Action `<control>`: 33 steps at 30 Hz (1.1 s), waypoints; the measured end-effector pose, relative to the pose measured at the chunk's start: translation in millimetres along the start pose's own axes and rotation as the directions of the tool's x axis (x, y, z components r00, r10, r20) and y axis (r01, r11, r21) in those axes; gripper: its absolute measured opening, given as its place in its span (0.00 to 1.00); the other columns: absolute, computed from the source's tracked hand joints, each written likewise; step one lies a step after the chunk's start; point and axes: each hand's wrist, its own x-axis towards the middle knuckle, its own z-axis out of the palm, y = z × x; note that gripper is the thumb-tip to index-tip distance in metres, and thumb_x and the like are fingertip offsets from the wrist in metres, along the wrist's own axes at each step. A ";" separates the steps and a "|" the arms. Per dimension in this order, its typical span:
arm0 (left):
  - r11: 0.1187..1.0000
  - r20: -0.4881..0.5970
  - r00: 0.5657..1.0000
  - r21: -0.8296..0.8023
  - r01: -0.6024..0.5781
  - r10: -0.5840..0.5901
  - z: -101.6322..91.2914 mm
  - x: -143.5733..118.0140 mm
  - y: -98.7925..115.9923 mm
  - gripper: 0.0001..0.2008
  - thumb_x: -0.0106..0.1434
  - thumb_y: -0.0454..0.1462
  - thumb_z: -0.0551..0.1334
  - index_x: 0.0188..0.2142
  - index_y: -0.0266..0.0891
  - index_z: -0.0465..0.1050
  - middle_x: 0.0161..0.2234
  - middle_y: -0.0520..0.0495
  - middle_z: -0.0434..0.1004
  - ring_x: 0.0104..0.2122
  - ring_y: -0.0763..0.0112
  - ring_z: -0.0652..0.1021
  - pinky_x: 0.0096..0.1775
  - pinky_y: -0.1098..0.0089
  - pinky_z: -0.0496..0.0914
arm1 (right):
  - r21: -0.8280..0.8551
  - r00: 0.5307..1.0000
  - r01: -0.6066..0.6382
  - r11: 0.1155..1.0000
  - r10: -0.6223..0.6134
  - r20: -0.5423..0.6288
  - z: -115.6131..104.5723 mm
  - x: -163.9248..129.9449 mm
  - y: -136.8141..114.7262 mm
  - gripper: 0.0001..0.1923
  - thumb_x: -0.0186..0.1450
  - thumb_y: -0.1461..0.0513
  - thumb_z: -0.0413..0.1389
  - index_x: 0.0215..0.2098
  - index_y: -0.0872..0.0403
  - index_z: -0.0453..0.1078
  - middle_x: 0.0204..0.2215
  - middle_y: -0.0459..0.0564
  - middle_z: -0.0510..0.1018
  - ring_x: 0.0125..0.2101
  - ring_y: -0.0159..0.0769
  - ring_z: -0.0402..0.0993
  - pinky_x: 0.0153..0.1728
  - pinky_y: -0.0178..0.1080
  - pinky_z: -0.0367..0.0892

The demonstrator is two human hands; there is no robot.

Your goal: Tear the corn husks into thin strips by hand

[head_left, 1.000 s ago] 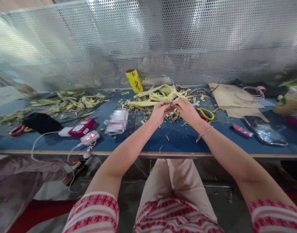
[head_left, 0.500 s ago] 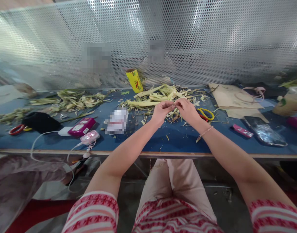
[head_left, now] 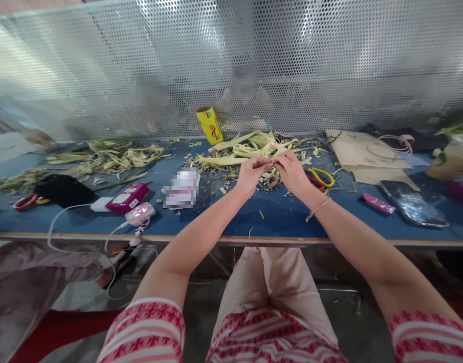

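Note:
My left hand (head_left: 251,174) and my right hand (head_left: 291,172) meet fingertip to fingertip above the blue table (head_left: 216,222), both pinching a small pale strip of leaf (head_left: 271,163) between them. Just behind them lies a heap of pale green and yellow leaf strips (head_left: 250,146). Small scraps litter the table under my hands. Yellow-handled scissors (head_left: 322,176) lie right beside my right hand.
A yellow roll (head_left: 209,125) leans at the perforated metal screen. A second leaf heap (head_left: 114,155), a black pouch (head_left: 63,190), a pink power bank (head_left: 127,197) and cables lie at the left. Brown paper (head_left: 363,154), a phone (head_left: 413,203) and a pink lighter (head_left: 378,203) sit at the right.
My hands have stayed together over the same spot; the fingers have shifted slightly on the leaf strip and the hands have risen a little.

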 end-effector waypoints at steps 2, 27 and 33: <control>1.000 -0.005 1.000 0.007 0.004 -0.004 0.2 -0.3 0.1 0.09 0.44 0.34 0.73 0.26 0.36 0.76 0.24 0.52 0.76 0.28 0.76 0.74 0.39 0.69 0.68 | 0.001 1.000 -0.001 1.000 0.001 0.000 -0.4 -0.1 -0.3 0.07 0.66 0.67 0.49 0.32 0.52 0.67 0.34 0.52 0.70 0.39 0.41 0.68 0.43 0.46 0.66; 0.991 -0.025 0.995 -0.097 0.093 -0.096 -2.3 1.2 -4.3 0.13 0.41 0.36 0.74 0.25 0.36 0.74 0.23 0.52 0.76 0.27 0.77 0.75 0.40 0.70 0.71 | -0.006 0.997 0.018 1.000 -0.018 0.071 0.3 -2.5 -0.6 0.05 0.63 0.68 0.52 0.35 0.53 0.66 0.35 0.52 0.71 0.37 0.39 0.68 0.41 0.43 0.67; 0.958 -0.002 0.978 -0.202 0.202 -0.207 0.0 0.6 1.9 0.07 0.49 0.30 0.71 0.25 0.35 0.73 0.24 0.53 0.76 0.28 0.79 0.76 0.45 0.69 0.71 | -0.023 0.999 0.037 0.999 -0.037 0.027 -0.9 -1.7 -0.3 0.03 0.65 0.65 0.53 0.34 0.52 0.68 0.34 0.51 0.72 0.37 0.40 0.69 0.41 0.44 0.68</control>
